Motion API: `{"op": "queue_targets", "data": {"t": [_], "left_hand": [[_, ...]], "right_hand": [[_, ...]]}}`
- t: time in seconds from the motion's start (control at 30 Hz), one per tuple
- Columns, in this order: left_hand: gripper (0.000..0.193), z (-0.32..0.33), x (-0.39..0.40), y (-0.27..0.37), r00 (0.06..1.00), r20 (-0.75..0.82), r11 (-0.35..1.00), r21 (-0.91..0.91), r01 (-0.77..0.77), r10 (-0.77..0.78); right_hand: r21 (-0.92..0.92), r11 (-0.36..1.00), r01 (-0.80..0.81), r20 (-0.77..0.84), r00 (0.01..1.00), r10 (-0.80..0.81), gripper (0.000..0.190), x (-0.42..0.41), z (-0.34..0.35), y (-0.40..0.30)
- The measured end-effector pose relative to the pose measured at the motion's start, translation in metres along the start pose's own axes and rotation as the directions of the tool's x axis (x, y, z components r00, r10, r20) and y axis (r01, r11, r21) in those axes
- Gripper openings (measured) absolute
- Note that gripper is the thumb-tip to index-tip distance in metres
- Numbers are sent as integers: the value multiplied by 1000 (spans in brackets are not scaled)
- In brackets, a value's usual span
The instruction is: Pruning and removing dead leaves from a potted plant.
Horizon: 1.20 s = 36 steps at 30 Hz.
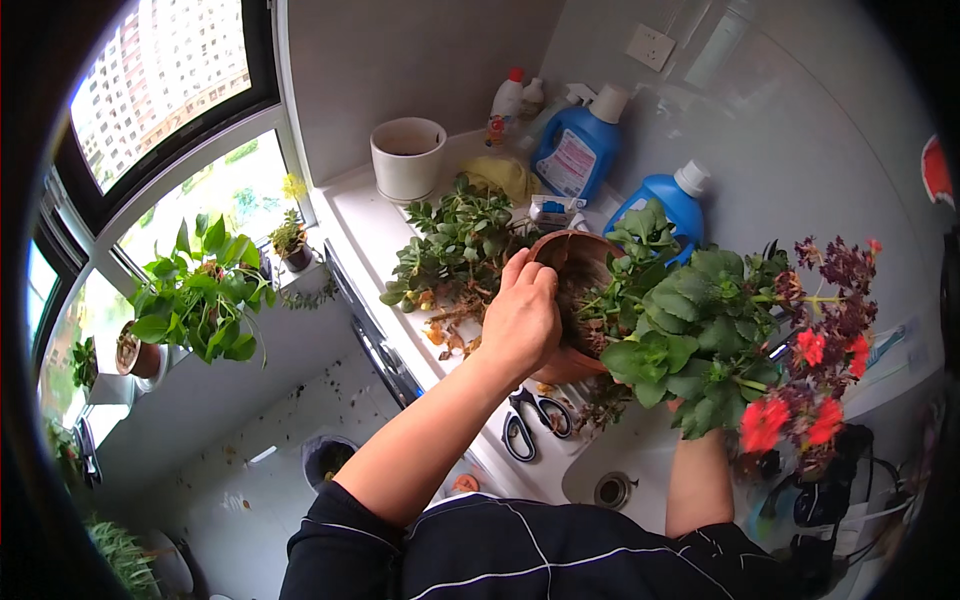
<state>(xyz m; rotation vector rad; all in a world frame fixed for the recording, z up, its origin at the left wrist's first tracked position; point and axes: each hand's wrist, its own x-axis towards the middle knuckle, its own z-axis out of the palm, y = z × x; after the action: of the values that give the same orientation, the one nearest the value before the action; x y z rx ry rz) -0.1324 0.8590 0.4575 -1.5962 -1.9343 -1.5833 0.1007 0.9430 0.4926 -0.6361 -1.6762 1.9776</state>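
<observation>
My left hand (523, 322) grips the left rim of a brown plant pot (571, 366), fingers curled over its edge. The pot is tilted above the counter, and dark soil shows inside. From its right side leans a leafy kalanchoe-like plant (701, 307) with red flower heads (765, 424) and dried dark purple ones. My right hand (675, 406) is mostly hidden under the leaves, so its grip does not show. Left of the pot, cut leafy stems (457, 247) lie heaped with brown roots and dry leaves. Scissors (520, 435) with dark, pale-edged handles rest below the pot.
A white pot (407, 169) stands at the back corner. Blue detergent bottles (577, 146) and a yellow cloth (501, 178) are behind the work. The sink basin (585, 469) is close to my body. Potted plants (206, 289) line the windowsill; a bin (324, 456) stands on the littered floor.
</observation>
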Motion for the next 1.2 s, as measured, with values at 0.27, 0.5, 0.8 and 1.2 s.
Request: {"op": "queue_targets", "data": {"t": [0.27, 0.5, 0.8, 1.2], "left_hand": [[16, -7, 2, 1, 987, 160, 997, 74, 21, -32], [15, -4, 2, 0, 994, 107, 993, 121, -9, -4], [17, -5, 0, 2, 982, 169, 991, 115, 62, -81], [15, -6, 3, 7, 992, 125, 1000, 27, 12, -15]], "right_hand": [[3, 999, 50, 113, 992, -50, 66, 26, 10, -9], [43, 992, 116, 43, 992, -118, 66, 8, 13, -21], [104, 983, 154, -23, 988, -153, 65, 5, 23, -22], [-191, 875, 445, 82, 895, -438, 55, -48, -40, -80]]}}
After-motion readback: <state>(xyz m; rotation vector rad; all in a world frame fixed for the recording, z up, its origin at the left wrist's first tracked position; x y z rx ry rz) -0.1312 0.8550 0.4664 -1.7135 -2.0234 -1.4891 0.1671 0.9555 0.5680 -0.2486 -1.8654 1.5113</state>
